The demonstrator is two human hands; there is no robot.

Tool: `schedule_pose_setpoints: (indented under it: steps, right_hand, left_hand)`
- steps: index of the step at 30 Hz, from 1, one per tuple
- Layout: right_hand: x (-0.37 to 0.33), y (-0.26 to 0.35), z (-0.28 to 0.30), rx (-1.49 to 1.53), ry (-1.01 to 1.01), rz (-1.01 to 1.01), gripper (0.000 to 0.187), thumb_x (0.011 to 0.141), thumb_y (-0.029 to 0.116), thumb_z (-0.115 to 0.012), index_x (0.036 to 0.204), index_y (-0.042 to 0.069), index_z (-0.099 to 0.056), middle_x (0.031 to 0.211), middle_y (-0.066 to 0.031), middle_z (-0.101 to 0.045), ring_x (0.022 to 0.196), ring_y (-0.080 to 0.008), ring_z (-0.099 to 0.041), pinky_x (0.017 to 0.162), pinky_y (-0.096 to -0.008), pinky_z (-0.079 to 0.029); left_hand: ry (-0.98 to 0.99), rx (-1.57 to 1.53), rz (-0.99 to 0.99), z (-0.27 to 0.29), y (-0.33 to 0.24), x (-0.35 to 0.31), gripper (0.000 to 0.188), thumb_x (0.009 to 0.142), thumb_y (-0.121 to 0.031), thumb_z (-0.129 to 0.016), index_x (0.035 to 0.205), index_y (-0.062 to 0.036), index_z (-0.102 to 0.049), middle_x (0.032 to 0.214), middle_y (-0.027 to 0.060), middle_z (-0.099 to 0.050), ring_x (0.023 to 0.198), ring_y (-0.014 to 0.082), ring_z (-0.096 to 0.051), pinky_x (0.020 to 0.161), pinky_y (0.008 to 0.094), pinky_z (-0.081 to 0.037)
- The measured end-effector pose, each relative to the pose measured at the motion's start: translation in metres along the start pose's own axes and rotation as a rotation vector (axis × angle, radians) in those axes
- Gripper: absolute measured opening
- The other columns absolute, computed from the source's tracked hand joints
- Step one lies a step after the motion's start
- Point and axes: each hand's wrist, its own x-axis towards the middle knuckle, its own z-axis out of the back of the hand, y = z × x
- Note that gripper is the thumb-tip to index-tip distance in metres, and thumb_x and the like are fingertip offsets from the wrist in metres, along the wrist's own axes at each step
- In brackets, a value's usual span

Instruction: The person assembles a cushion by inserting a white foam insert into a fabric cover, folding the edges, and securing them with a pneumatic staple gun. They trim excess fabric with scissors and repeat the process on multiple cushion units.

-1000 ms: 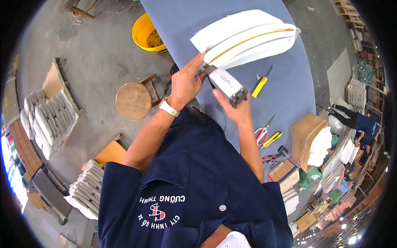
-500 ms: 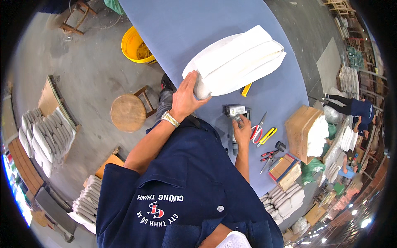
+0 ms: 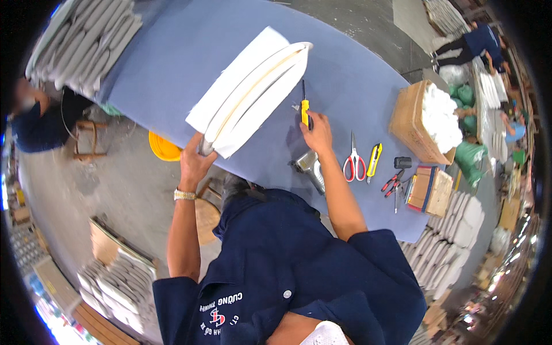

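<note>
My left hand (image 3: 197, 164) grips the near end of a curved white upholstered pad (image 3: 253, 95), which stands on its edge, tilted, over the blue-grey table. White sheet-like layers and a thin tan edge show along it. My right hand (image 3: 317, 137) is closed around the handle of a yellow screwdriver (image 3: 305, 109), its dark shaft pointing away from me. Beneath my right forearm, partly hidden, a metallic staple gun (image 3: 310, 169) lies on the table. Right of that forearm are red-handled scissors (image 3: 353, 164) and a yellow utility knife (image 3: 374, 161).
Red-handled pliers (image 3: 393, 180), a small wooden box (image 3: 431, 192) and a carton of white stuffing (image 3: 409, 123) occupy the table's right side. Stacked pads (image 3: 86, 40) stand at the far left. A yellow bucket (image 3: 164, 147) and a stool (image 3: 207, 221) are beside the table. Other people are nearby.
My right hand has left the staple gun and taken hold of the yellow screwdriver. The pad in my left hand has turned more upright, showing its layered edge. The view has shifted.
</note>
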Motion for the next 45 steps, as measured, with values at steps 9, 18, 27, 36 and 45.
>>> schedule_pose_setpoints:
  steps: [9, 18, 27, 36, 45]
  right_hand:
    - [0.035, -0.043, 0.003, -0.148, 0.044, -0.170, 0.033, 0.087, 0.016, -0.073, 0.119, 0.021, -0.077, 0.120, -0.0182, -0.060, 0.108, -0.0414, -0.065, 0.094, -0.0504, -0.055]
    - [-0.052, -0.100, 0.065, 0.127, -0.191, -0.157, 0.034, 0.091, 0.021, -0.075, 0.123, 0.010, -0.073, 0.121, -0.0177, -0.069, 0.108, -0.0289, -0.067, 0.091, -0.0420, -0.055]
    - [-0.096, 0.020, -0.015, 0.860, 0.178, -0.373, 0.042, 0.099, 0.033, -0.072, 0.120, -0.003, -0.066, 0.106, -0.0097, -0.071, 0.089, -0.0155, -0.069, 0.074, -0.0296, -0.058]
    - [-0.093, 0.080, -0.058, 0.813, 0.531, -0.550, 0.053, 0.099, 0.045, -0.071, 0.103, -0.007, -0.069, 0.091, -0.0138, -0.072, 0.077, -0.0185, -0.071, 0.066, -0.0318, -0.061]
    - [-0.076, 0.183, -0.064, 0.780, 0.477, -0.341, 0.050, 0.104, 0.040, -0.066, 0.090, -0.007, -0.074, 0.076, -0.0130, -0.074, 0.066, -0.0160, -0.069, 0.063, -0.0296, -0.056]
  left_hand:
    - [0.005, 0.007, 0.005, -0.026, 0.009, -0.026, 0.069, 0.071, -0.010, -0.083, 0.136, -0.0014, -0.062, 0.135, 0.0225, -0.066, 0.123, 0.0364, -0.065, 0.104, 0.0428, -0.053]
    - [0.228, 0.395, -0.235, -0.080, 0.010, -0.062, 0.096, 0.072, -0.021, -0.089, 0.158, -0.0167, -0.045, 0.172, 0.0147, -0.023, 0.159, 0.0388, -0.018, 0.127, 0.0488, -0.029]
    - [0.017, -0.334, 0.432, -0.044, 0.070, -0.053, 0.068, 0.099, -0.041, -0.071, 0.152, -0.0058, -0.047, 0.159, 0.0210, -0.040, 0.136, 0.0350, -0.053, 0.104, 0.0507, -0.052]
    - [0.040, -0.840, 0.849, -0.060, 0.032, -0.013, 0.071, 0.105, -0.055, -0.057, 0.150, -0.0011, -0.043, 0.115, 0.0117, -0.061, 0.090, 0.0185, -0.058, 0.080, 0.0388, -0.058]
    - [-0.052, -0.809, 0.607, -0.033, 0.057, 0.073, 0.081, 0.107, -0.058, -0.048, 0.146, 0.0123, -0.047, 0.134, 0.0231, -0.065, 0.119, 0.0315, -0.065, 0.098, 0.0433, -0.052]
